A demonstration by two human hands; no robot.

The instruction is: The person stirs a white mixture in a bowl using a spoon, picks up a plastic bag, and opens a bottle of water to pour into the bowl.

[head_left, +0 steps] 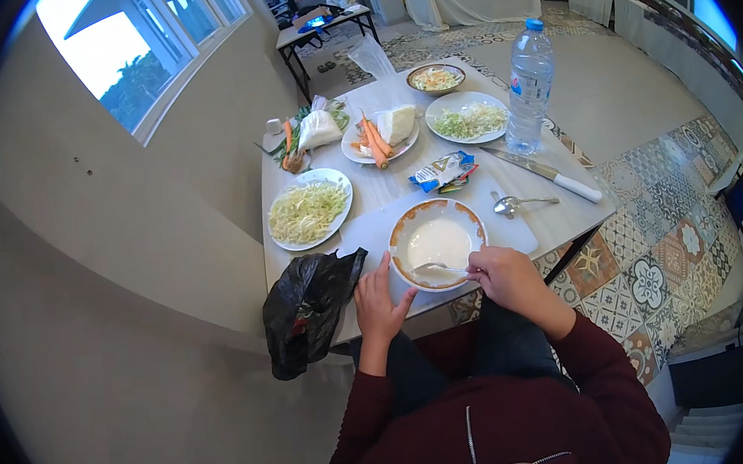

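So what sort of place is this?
Probably an indoor room, maybe in a home, used for preparing food, though I can't be sure. Whole carrots and a soup bowl of whitish liquid are on the table, and patterned tiles cover part of the floor.

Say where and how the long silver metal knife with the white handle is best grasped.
Likely by the middle of its white handle, from the right and above: the knife lies flat and diagonal, handle toward the near right, blade pointing to the far left. The right hand is nearer, but holds a silver metal utensil.
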